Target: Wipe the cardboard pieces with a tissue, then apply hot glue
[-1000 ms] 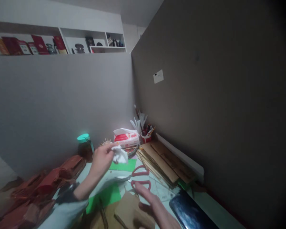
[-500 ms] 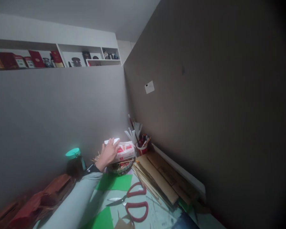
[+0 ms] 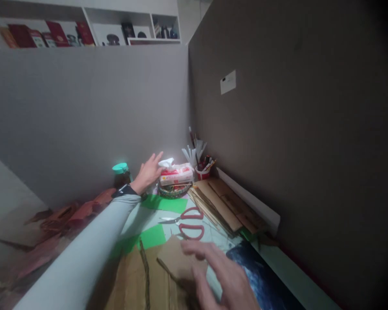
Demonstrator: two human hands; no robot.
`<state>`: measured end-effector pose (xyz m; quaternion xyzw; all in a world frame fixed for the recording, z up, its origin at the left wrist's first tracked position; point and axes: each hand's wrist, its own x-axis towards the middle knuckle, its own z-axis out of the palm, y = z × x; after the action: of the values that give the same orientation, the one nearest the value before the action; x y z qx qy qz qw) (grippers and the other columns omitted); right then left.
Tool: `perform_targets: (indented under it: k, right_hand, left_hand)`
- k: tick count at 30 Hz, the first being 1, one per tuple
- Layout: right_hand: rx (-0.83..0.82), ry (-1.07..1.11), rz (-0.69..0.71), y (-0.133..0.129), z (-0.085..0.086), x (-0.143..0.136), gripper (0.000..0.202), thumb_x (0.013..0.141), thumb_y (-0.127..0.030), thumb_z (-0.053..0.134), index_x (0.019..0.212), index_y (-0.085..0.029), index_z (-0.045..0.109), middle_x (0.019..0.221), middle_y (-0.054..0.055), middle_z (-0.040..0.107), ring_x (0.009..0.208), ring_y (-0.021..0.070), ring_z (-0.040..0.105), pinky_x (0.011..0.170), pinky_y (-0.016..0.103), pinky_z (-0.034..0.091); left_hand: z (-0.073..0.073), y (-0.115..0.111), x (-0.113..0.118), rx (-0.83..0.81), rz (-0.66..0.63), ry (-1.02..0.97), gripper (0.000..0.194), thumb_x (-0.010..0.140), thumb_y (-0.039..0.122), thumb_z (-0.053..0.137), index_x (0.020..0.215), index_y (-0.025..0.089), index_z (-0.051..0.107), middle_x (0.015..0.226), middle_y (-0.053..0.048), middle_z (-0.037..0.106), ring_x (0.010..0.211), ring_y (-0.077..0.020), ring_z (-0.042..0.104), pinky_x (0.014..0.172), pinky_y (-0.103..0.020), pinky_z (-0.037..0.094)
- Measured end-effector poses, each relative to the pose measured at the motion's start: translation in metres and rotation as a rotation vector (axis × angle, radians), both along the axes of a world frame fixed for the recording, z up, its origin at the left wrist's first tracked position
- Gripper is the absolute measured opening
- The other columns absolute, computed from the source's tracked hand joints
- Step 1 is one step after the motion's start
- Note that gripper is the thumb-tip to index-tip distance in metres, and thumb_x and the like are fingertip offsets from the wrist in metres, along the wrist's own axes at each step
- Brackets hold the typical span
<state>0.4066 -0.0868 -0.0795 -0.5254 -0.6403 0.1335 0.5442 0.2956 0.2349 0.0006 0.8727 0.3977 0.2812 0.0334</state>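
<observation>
Our left hand (image 3: 147, 173) has its fingers spread apart beside the tissue pack (image 3: 176, 175); we cannot tell whether a fingertip touches it. Our right hand (image 3: 224, 271), low in view, has its thumb and forefinger apart over the brown cardboard (image 3: 134, 280), whose upper face carries dark, twig-like strips.

A white tissue (image 3: 167, 163) pokes out of the pack's top. The pack sits on or just behind a round woven basket (image 3: 174, 194), which holds small red and other coloured bits, too small for us to name. Right of it, a red and white cup (image 3: 203, 174) holds pens, and white strips rise by its rim. Behind our left wrist, a jar (image 3: 123, 178) with a turquoise lid has dark contents we cannot identify.

The grey wall (image 3: 84, 107) and brown wall (image 3: 287, 142) meet behind the cup and limit the far side. Pale tabletop (image 3: 284, 260) shows around the red-handled scissors (image 3: 192, 232), between two green sheets (image 3: 170, 204) and the cardboard stack (image 3: 228, 206), and along the right edge beyond a dark blue glossy item (image 3: 265, 277).

The tissue pack lies just right of our left hand, well beyond our right; the brown cardboard lies beneath and left of our right hand.
</observation>
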Motion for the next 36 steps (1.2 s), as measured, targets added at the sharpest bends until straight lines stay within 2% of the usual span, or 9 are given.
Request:
perform_targets:
  k: [3, 6, 8, 12, 17, 23, 27, 31, 36]
  right_hand:
    - [-0.151, -0.168, -0.05, -0.002, 0.016, 0.006, 0.035, 0.093, -0.014, 0.044, 0.125, -0.025, 0.053, 0.122, 0.003, 0.066, 0.113, 0.019, 0.06, 0.096, 0.031, 0.049]
    - [-0.334, -0.401, -0.028, 0.002, 0.016, -0.001, 0.045, 0.092, -0.02, 0.054, 0.136, -0.019, 0.048, 0.134, 0.01, 0.058, 0.122, 0.0276, 0.053, 0.103, 0.043, 0.045]
    - [-0.399, -0.498, -0.002, 0.005, 0.011, -0.007, 0.047, 0.086, -0.018, 0.062, 0.133, -0.014, 0.053, 0.132, 0.016, 0.059, 0.116, 0.0349, 0.055, 0.099, 0.051, 0.045]
    - [-0.453, -0.593, -0.039, 0.012, 0.0, -0.009, 0.045, 0.082, -0.002, 0.055, 0.127, -0.006, 0.058, 0.121, 0.023, 0.062, 0.102, 0.0419, 0.058, 0.086, 0.059, 0.045]
    - [-0.417, -0.561, -0.036, 0.009, 0.004, -0.013, 0.041, 0.091, -0.005, 0.046, 0.132, -0.007, 0.052, 0.134, 0.024, 0.053, 0.12, 0.0414, 0.048, 0.098, 0.056, 0.037]
    - [-0.432, -0.355, 0.213, 0.0, 0.008, -0.038, 0.014, 0.098, -0.021, 0.048, 0.106, -0.018, 0.059, 0.09, 0.004, 0.073, 0.086, 0.022, 0.069, 0.073, 0.029, 0.049]
    - [-0.443, -0.269, 0.262, 0.0, 0.01, -0.047, 0.016, 0.097, -0.03, 0.051, 0.106, -0.019, 0.059, 0.082, 0.003, 0.072, 0.078, 0.021, 0.069, 0.069, 0.028, 0.048]
    - [-0.444, -0.283, 0.223, 0.005, 0.014, -0.055, 0.026, 0.093, -0.033, 0.054, 0.111, -0.016, 0.06, 0.083, 0.008, 0.072, 0.081, 0.0275, 0.068, 0.071, 0.034, 0.046]
    - [-0.426, -0.319, 0.254, 0.014, 0.009, -0.068, 0.027, 0.086, -0.023, 0.058, 0.112, -0.02, 0.061, 0.082, 0.004, 0.071, 0.078, 0.0239, 0.068, 0.069, 0.031, 0.046]
  left_hand:
    - [0.012, -0.024, -0.023, 0.032, 0.01, -0.056, 0.054, 0.09, 0.032, 0.063, 0.14, 0.022, 0.045, 0.151, -0.014, 0.043, 0.138, -0.0358, 0.04, 0.11, -0.064, 0.033]
    - [0.018, -0.06, -0.046, 0.008, 0.036, -0.092, 0.045, 0.09, 0.03, 0.065, 0.132, 0.019, 0.053, 0.143, -0.013, 0.052, 0.131, -0.0334, 0.048, 0.108, -0.062, 0.038]
    - [0.02, -0.086, -0.061, -0.038, 0.053, -0.116, 0.037, 0.09, 0.03, 0.065, 0.124, 0.018, 0.06, 0.135, -0.012, 0.058, 0.123, -0.0306, 0.055, 0.105, -0.059, 0.042]
    - [0.025, -0.133, -0.091, -0.161, 0.092, -0.228, 0.032, 0.09, 0.035, 0.064, 0.118, 0.018, 0.064, 0.117, -0.009, 0.068, 0.108, -0.0269, 0.064, 0.099, -0.055, 0.048]
    - [0.027, -0.184, -0.124, -0.26, 0.161, -0.362, 0.034, 0.091, 0.04, 0.061, 0.116, 0.018, 0.065, 0.118, -0.009, 0.069, 0.109, -0.0264, 0.064, 0.099, -0.053, 0.047]
    - [-0.008, -0.247, -0.15, -0.353, 0.339, -0.36, 0.041, 0.084, 0.047, 0.063, 0.112, 0.017, 0.068, 0.119, -0.011, 0.07, 0.109, -0.0276, 0.064, 0.103, -0.054, 0.041]
    - [-0.038, -0.28, -0.159, -0.472, 0.436, -0.372, 0.054, 0.078, 0.054, 0.057, 0.115, 0.015, 0.067, 0.118, -0.016, 0.071, 0.103, -0.0305, 0.067, 0.096, -0.051, 0.046]
    - [-0.06, -0.291, -0.165, -0.536, 0.51, -0.465, 0.066, 0.076, 0.061, 0.053, 0.121, 0.014, 0.061, 0.116, -0.018, 0.069, 0.099, -0.0337, 0.066, 0.092, -0.05, 0.047]
    - [-0.081, -0.29, -0.154, -0.602, 0.479, -0.631, 0.07, 0.075, 0.06, 0.058, 0.124, 0.011, 0.055, 0.097, -0.013, 0.066, 0.086, -0.0286, 0.064, 0.085, -0.048, 0.048]
